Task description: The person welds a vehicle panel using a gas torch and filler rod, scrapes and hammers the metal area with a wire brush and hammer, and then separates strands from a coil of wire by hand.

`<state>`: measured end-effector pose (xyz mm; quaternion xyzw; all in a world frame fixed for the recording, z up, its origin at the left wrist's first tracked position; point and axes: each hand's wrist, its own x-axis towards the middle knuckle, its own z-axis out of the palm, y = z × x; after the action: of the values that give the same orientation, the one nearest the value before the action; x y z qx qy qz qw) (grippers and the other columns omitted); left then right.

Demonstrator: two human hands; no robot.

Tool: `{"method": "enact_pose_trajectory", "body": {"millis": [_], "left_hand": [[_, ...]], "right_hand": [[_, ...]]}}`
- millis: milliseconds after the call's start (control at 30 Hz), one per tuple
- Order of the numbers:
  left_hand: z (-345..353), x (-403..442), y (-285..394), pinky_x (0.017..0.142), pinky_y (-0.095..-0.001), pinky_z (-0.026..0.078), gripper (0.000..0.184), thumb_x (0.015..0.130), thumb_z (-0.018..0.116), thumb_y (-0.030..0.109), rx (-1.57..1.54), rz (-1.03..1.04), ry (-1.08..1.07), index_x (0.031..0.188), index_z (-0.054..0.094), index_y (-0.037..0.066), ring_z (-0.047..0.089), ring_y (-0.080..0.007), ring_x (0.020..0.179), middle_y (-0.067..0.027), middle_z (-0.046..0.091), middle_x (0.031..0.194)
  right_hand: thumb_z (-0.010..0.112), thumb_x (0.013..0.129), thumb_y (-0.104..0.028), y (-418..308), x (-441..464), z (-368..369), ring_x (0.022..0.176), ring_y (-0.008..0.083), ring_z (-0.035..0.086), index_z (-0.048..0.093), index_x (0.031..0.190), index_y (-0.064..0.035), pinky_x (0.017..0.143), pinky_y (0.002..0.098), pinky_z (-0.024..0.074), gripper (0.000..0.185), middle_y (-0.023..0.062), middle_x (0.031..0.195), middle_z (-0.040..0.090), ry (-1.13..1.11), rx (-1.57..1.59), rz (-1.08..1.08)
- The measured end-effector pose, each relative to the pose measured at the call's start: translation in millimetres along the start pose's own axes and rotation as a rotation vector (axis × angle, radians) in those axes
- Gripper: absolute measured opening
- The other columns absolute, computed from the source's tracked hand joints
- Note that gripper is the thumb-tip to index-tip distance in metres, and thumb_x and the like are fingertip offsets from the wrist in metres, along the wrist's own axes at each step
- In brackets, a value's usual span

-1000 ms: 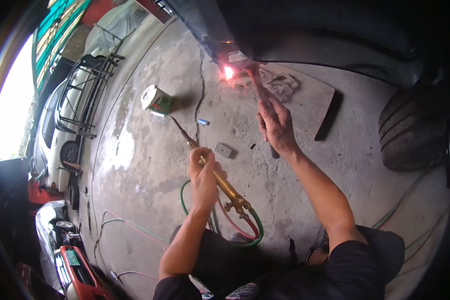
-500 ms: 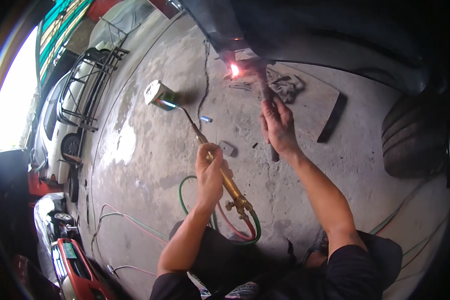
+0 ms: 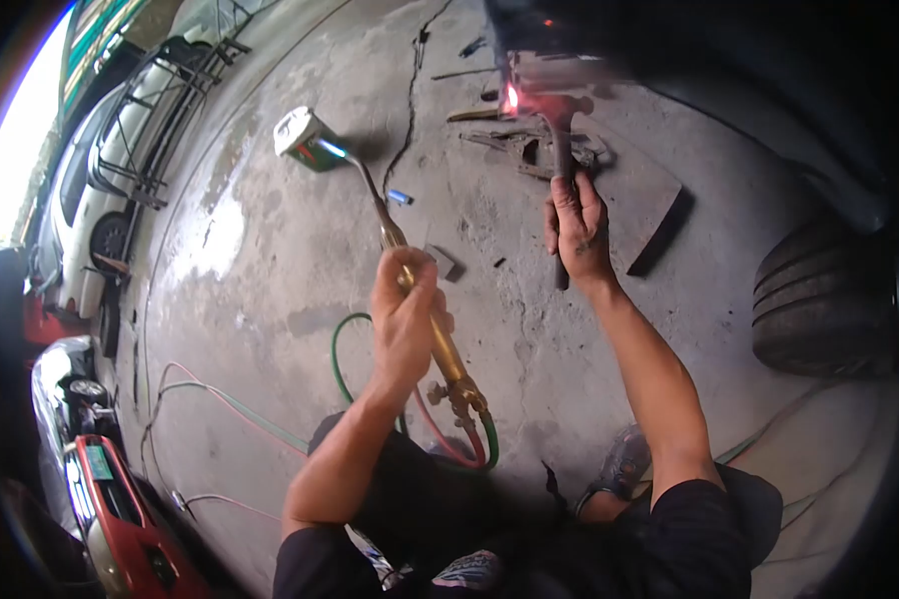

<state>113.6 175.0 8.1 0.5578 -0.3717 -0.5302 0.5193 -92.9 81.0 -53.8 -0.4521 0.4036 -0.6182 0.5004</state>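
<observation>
Concrete workshop floor, brass torch to the left and hammer to the right

Far left, a white car stands behind a black metal rack, with a red-fronted car below it in view. Next comes a tin can on the concrete; the torch's blue flame appears against its side, though whether it touches cannot be told. The left hand has its fingers clamped around the torch, whose long axis runs away from the person before its neck bends left toward the can. A green hose and a red hose meet its rear end. Just beside this hand sits a grey block

Farther right, a bright glow shows at the lower edge of a dark vehicle body. The right hand, fingers wrapped on the hammer's handle, is the nearer hand to it: the hammer points away from the person, its head lying crosswise beyond the fingers, one end just beside the glow; contact is unclear. Rightmost is a tyre
</observation>
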Motion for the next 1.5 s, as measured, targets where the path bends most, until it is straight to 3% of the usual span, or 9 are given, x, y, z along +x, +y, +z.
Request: {"method": "enact_pose_trajectory", "body": {"millis": [200, 500, 533, 700, 867, 967, 1133, 1300, 1500], "left_hand": [[-15, 0, 14, 0.054, -0.0262, 0.052, 0.014, 0.101, 0.056, 0.011, -0.050, 0.072, 0.020, 0.114, 0.052, 0.011, 0.055, -0.0079, 0.074, -0.0058, 0.053, 0.114], [-45, 20, 20, 0.056, -0.0260, 0.053, 0.014, 0.101, 0.057, 0.013, -0.199, 0.038, 0.039, 0.114, 0.051, 0.010, 0.056, -0.0082, 0.072, -0.0064, 0.054, 0.113], [-51, 27, 17, 0.056, -0.0259, 0.052, 0.014, 0.101, 0.057, 0.013, -0.187, 0.030, 0.055, 0.113, 0.051, 0.010, 0.055, -0.0081, 0.071, -0.0052, 0.054, 0.109], [-78, 84, -13, 0.053, -0.0256, 0.050, 0.012, 0.101, 0.058, 0.014, -0.178, 0.034, 0.143, 0.110, 0.051, 0.010, 0.054, -0.0073, 0.067, 0.0004, 0.049, 0.090], [-92, 126, -35, 0.051, -0.0254, 0.048, 0.009, 0.100, 0.057, 0.013, -0.243, 0.053, 0.175, 0.107, 0.052, 0.010, 0.052, -0.0083, 0.061, 0.0010, 0.049, 0.081], [-87, 135, -39, 0.049, -0.0254, 0.047, 0.009, 0.100, 0.057, 0.012, -0.322, -0.016, 0.107, 0.108, 0.053, 0.010, 0.051, -0.0093, 0.058, 0.0011, 0.050, 0.081], [-101, 145, -44, 0.082, -0.0380, 0.052, 0.011, 0.100, 0.056, 0.015, -0.240, -0.061, 0.079, 0.108, 0.054, 0.008, 0.055, -0.0194, 0.105, -0.0092, 0.053, 0.113], [-127, 113, 1, 0.087, -0.0411, 0.053, 0.011, 0.101, 0.053, 0.014, -0.440, -0.061, 0.050, 0.107, 0.053, 0.004, 0.059, -0.0256, 0.109, -0.0150, 0.054, 0.125], [-144, 74, 10, 0.085, -0.0396, 0.053, 0.010, 0.101, 0.053, 0.012, -0.484, -0.003, 0.079, 0.106, 0.053, 0.004, 0.063, -0.0245, 0.101, -0.0132, 0.060, 0.118]], "right_hand": [[0.059, 0.097, -0.027, 139, -40, -50, 0.065, 0.0314, 0.061, 0.064, 0.110, 0.0027, 0.069, 0.0450, 0.0505, 0.032, 0.0150, 0.070, 0.060, 0.073, -0.752, 0.116], [0.058, 0.096, -0.022, 208, -60, -30, 0.101, 0.0388, 0.063, 0.064, 0.125, 0.0015, 0.090, 0.0462, 0.0498, 0.038, 0.0240, 0.105, 0.067, -0.219, -1.174, 0.047], [0.057, 0.097, -0.026, 202, -51, -18, 0.097, 0.0355, 0.067, 0.063, 0.127, 0.0001, 0.085, 0.0447, 0.0520, 0.041, 0.0201, 0.104, 0.069, -0.243, -1.154, -0.074], [0.055, 0.101, -0.043, 140, -49, 62, 0.091, 0.0193, 0.068, 0.055, 0.134, 0.0049, 0.085, 0.0315, 0.0529, 0.058, 0.0113, 0.105, 0.069, -0.653, -0.011, 0.692], [0.062, 0.098, -0.039, 55, -92, 132, 0.071, 0.0171, 0.067, 0.041, 0.143, 0.0038, 0.063, 0.0302, 0.0560, 0.065, 0.0100, 0.085, 0.065, -0.555, 0.555, 0.765], [0.068, 0.094, -0.031, 48, -90, 135, 0.056, 0.0124, 0.058, 0.042, 0.140, 0.0015, 0.049, 0.0251, 0.0480, 0.062, 0.0058, 0.075, 0.060, -0.558, 0.389, 0.838], [0.065, 0.087, -0.017, 38, -55, 132, 0.048, 0.0063, 0.047, 0.064, 0.111, -0.0026, 0.041, 0.0227, 0.0367, 0.028, -0.0013, 0.067, 0.055, -0.280, -0.070, 0.737], [0.065, 0.085, -0.016, 100, 80, 78, 0.047, 0.0069, 0.051, 0.058, 0.088, -0.0063, 0.038, 0.0239, 0.0377, 0.013, -0.0007, 0.067, 0.058, -0.094, -0.490, 0.434], [0.061, 0.086, -0.011, 149, 214, 30, 0.050, 0.0102, 0.051, 0.055, 0.098, -0.0028, 0.040, 0.0259, 0.0377, 0.016, 0.0046, 0.072, 0.060, -0.049, -0.678, 0.445]]}}
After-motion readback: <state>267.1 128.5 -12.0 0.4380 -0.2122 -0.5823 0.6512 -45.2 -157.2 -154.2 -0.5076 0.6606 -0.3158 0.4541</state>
